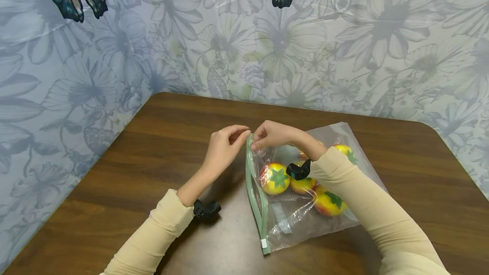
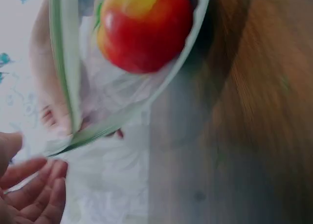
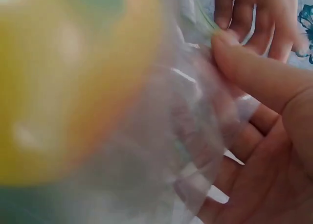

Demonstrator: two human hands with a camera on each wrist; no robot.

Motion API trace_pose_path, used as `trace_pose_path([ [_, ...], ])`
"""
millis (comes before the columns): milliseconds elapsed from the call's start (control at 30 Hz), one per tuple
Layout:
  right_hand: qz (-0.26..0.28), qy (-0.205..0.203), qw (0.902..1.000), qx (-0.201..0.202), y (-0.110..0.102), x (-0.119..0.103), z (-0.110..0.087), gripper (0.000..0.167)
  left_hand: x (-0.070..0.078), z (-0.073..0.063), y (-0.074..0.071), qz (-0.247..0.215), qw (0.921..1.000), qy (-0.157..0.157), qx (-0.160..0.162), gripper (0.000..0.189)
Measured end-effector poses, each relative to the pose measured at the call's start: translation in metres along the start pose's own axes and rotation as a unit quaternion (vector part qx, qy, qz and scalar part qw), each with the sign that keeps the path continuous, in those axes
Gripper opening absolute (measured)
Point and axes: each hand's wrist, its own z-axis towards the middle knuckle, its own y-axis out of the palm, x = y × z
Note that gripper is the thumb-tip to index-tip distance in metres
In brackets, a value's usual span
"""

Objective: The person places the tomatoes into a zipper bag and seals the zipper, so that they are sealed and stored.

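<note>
A clear plastic slider bag (image 1: 290, 232) with a green zip edge (image 1: 250, 190) lies on the table. Inside are several round red-and-yellow fruits (image 1: 274, 178) with green star-shaped tops. Its white slider (image 1: 263, 243) sits at the near end of the zip, and the mouth gapes between the two green strips. My right hand (image 1: 273, 134) pinches the bag at the far corner, thumb on the plastic and fingers behind it. Right at that corner is my left hand (image 1: 225, 145); the left wrist view shows its thumb (image 2: 10, 146) apart from its fingers, the corner tip beside them.
The brown wooden table (image 1: 114, 207) runs back to a wall covering (image 1: 237, 54) with a flower and butterfly print. Black wrist cameras (image 1: 206, 209) are worn on both wrists, the right one over the bag.
</note>
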Motion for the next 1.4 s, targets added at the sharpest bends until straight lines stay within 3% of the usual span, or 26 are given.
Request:
trace_pose_path([
  [100,0.005,0.0,0.9993,0.037,-0.003,0.002,-0.001,0.019,0.0,-0.015,-0.016,-0.008,0.9988,-0.047,-0.013,0.039],
  [167,0.007,0.002,0.9985,0.055,-0.006,0.003,-0.003,0.02,-0.001,-0.03,-0.024,-0.011,0.9935,-0.101,-0.052,0.048],
  [233,0.013,0.005,0.9978,0.065,-0.008,0.004,-0.003,0.02,0.0,-0.049,-0.029,-0.022,0.9806,-0.157,-0.116,0.056],
  [300,0.019,0.006,0.9973,0.071,-0.011,0.004,-0.004,0.02,0.002,-0.07,-0.029,-0.039,0.9601,-0.202,-0.189,0.057],
  [367,0.024,0.009,0.9968,0.076,-0.013,0.004,-0.004,0.018,0.007,-0.09,-0.027,-0.075,0.9328,-0.239,-0.259,0.052],
  [433,0.024,0.01,0.9964,0.081,-0.014,0.004,-0.004,0.018,0.014,-0.107,-0.021,-0.12,0.908,-0.26,-0.306,0.043],
  [500,0.023,0.011,0.9958,0.088,-0.014,0.004,-0.005,0.018,0.02,-0.118,-0.013,-0.175,0.8859,-0.281,-0.325,0.035],
  [600,0.016,0.019,0.9947,0.1,-0.014,0.003,-0.005,0.019,0.026,-0.126,-0.001,-0.24,0.8682,-0.301,-0.313,0.028],
  [667,0.006,0.022,0.9936,0.111,-0.014,0.002,-0.005,0.019,0.027,-0.126,0.006,-0.264,0.865,-0.301,-0.302,0.025],
  [867,-0.014,0.051,0.9877,0.147,-0.018,0.007,-0.006,0.028,0.031,-0.122,0.01,-0.268,0.8731,-0.276,-0.3,0.02],
  [967,-0.029,0.084,0.984,0.154,-0.023,0.011,-0.01,0.031,0.026,-0.118,0.004,-0.266,0.866,-0.275,-0.322,0.02],
  [1033,-0.048,0.106,0.9812,0.154,-0.025,0.012,-0.013,0.033,0.019,-0.116,-0.005,-0.264,0.8571,-0.276,-0.345,0.019],
  [1200,-0.014,0.151,0.9795,0.133,-0.028,0.013,-0.023,0.034,-0.002,-0.104,-0.036,-0.247,0.8412,-0.279,-0.392,0.017],
  [1300,0.008,0.165,0.977,0.136,-0.03,0.013,-0.03,0.032,-0.017,-0.092,-0.058,-0.227,0.8487,-0.277,-0.389,0.016],
  [1333,0.006,0.165,0.9762,0.141,-0.031,0.013,-0.033,0.029,-0.022,-0.087,-0.065,-0.217,0.8566,-0.275,-0.379,0.015],
  [1400,0.008,0.161,0.9733,0.163,-0.031,0.014,-0.041,0.032,-0.029,-0.077,-0.076,-0.197,0.8811,-0.267,-0.337,0.014],
])
